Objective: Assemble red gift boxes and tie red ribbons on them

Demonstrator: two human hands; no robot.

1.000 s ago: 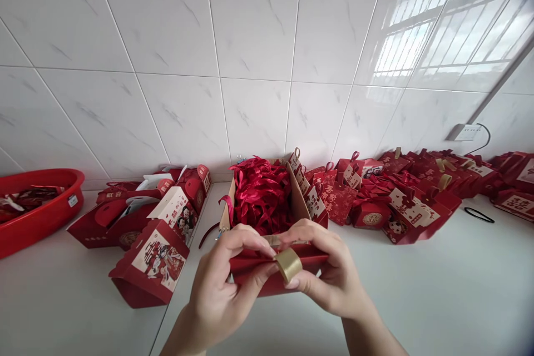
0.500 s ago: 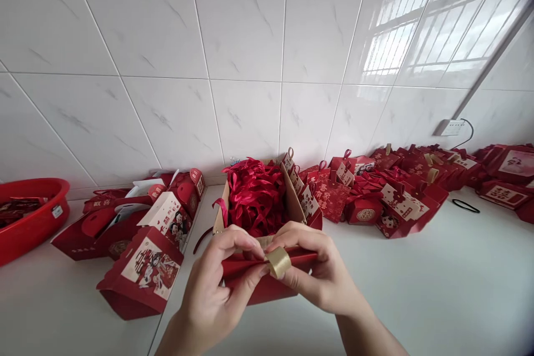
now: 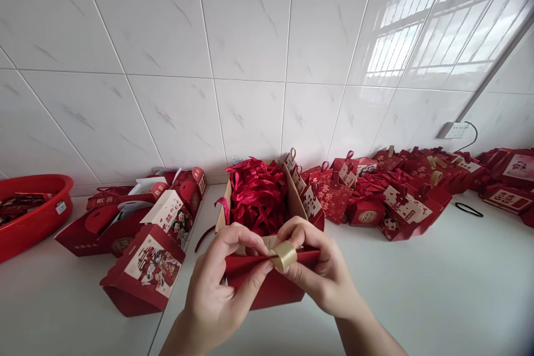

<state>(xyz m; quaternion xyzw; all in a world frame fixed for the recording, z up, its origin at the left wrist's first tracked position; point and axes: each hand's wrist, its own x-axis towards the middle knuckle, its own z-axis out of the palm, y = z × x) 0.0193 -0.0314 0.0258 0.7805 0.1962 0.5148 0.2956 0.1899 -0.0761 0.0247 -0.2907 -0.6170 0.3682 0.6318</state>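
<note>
A red paper gift box (image 3: 277,289) stands in front of me, its top edges pressed together. A loop of gold ribbon (image 3: 286,256) sticks out at the middle of that top edge. With thumb and fingertips, my left hand (image 3: 229,283) pinches the edge just left of the loop. My right hand (image 3: 319,270) pinches at the loop's right side, thumb below and fingers above. Behind the box, an open cardboard box (image 3: 297,194) holds a heap of dark red ribbons (image 3: 261,194). The fingertips partly hide the ribbon's base.
Several red gift boxes (image 3: 144,272) stand at the left, near a red plastic basin (image 3: 62,189). More finished-looking boxes (image 3: 403,206) line the wall at the right. A black band (image 3: 469,209) lies on the white table (image 3: 438,289), and a socket (image 3: 454,130) is on the tiled wall.
The gold loop has turned slightly and sits a little higher and farther right. Both hands still pinch the top edge. The whole view has shifted slightly.
</note>
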